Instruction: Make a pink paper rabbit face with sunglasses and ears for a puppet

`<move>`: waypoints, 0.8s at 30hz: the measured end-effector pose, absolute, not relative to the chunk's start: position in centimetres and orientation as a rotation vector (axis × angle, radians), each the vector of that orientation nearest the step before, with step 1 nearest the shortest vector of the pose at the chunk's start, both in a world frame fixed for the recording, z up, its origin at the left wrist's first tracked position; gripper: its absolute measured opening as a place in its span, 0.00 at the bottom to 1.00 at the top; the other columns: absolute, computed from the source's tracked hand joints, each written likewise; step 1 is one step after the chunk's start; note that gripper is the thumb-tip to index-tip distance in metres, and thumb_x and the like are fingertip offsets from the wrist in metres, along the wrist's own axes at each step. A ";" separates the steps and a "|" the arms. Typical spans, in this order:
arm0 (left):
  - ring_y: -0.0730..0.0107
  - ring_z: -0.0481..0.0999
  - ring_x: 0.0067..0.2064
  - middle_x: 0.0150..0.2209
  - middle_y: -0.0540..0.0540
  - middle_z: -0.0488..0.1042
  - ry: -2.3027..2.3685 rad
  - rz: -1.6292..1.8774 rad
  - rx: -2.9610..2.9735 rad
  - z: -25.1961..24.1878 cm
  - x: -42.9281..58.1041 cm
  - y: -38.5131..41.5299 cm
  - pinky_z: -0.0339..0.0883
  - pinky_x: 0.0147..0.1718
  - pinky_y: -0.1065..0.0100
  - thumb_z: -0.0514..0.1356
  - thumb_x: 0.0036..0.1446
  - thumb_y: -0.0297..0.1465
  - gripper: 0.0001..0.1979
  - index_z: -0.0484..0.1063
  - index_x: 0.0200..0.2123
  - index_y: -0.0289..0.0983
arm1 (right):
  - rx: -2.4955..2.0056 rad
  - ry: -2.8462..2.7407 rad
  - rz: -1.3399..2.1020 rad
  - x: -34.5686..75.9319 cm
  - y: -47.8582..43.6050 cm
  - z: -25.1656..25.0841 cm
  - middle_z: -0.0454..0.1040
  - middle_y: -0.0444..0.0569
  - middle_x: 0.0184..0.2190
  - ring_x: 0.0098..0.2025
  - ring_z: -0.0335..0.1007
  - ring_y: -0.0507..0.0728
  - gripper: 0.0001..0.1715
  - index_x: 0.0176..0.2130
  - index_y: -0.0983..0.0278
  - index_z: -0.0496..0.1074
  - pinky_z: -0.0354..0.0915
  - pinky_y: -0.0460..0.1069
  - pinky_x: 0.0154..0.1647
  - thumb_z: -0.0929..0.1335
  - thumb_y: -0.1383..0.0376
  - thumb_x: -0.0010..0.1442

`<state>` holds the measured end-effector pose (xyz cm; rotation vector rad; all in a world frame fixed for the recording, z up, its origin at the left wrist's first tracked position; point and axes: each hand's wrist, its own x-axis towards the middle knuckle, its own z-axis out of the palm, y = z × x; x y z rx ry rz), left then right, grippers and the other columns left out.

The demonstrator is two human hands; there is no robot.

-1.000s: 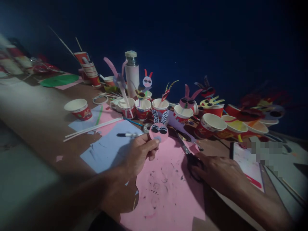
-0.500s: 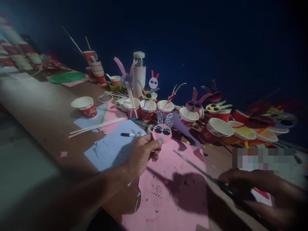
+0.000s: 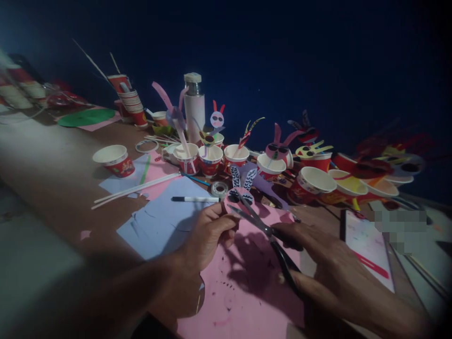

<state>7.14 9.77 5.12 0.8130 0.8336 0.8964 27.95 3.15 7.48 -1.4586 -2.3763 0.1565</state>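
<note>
Pinched in my left hand [image 3: 213, 228] is a pink paper bunny face [image 3: 231, 203] with black eyes and two ears patterned in black and white. My right hand [image 3: 318, 259] grips black-handled scissors [image 3: 259, 223], their blades spread apart. The blades lie in front of the bunny face and hide part of it; whether they touch the paper I cannot tell. Below both hands lies a large pink paper sheet [image 3: 243, 315] with dark marks and shadows on it. Just left of the left hand are a black-and-white marker [image 3: 196, 199] and a blue paper sheet [image 3: 148, 226].
Paper cups stand in a row at the back, several holding paper animal faces [image 3: 277, 149]. Behind them rises a white thermos [image 3: 195, 110]. A lone paper cup [image 3: 115, 160] and white sticks [image 3: 137, 189] are at left, a tape roll [image 3: 219, 189] centrally, a phone [image 3: 369, 249] at right.
My right hand has brought the scissors leftward to the bunny face, and the blades have opened. My left hand still holds the face. The view has shifted slightly, and the phone now shows more fully.
</note>
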 end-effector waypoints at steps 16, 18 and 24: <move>0.80 0.63 0.18 0.18 0.53 0.66 0.751 0.849 0.854 4.2 7.0 9.4 0.56 0.16 0.76 0.63 0.44 0.29 0.05 0.69 0.24 0.34 | -1.462 -2.409 -0.166 27.4 3.0 6.3 0.76 0.56 0.40 0.40 0.72 0.65 0.25 0.50 0.64 0.65 0.67 0.60 0.39 0.65 0.65 0.51; 0.80 0.64 0.18 0.20 0.52 0.67 0.735 0.850 0.857 4.1 7.0 9.4 0.57 0.16 0.76 0.64 0.45 0.30 0.06 0.70 0.24 0.34 | -1.464 -2.400 -0.168 27.5 3.0 6.3 0.76 0.55 0.39 0.39 0.72 0.65 0.25 0.49 0.64 0.65 0.67 0.60 0.39 0.66 0.65 0.51; 0.79 0.64 0.19 0.20 0.52 0.67 0.743 0.869 0.879 4.2 7.0 9.4 0.57 0.17 0.76 0.65 0.44 0.32 0.08 0.70 0.24 0.34 | -1.447 -2.403 -0.212 27.5 3.0 6.4 0.76 0.55 0.38 0.38 0.72 0.63 0.24 0.49 0.64 0.66 0.66 0.57 0.39 0.66 0.64 0.50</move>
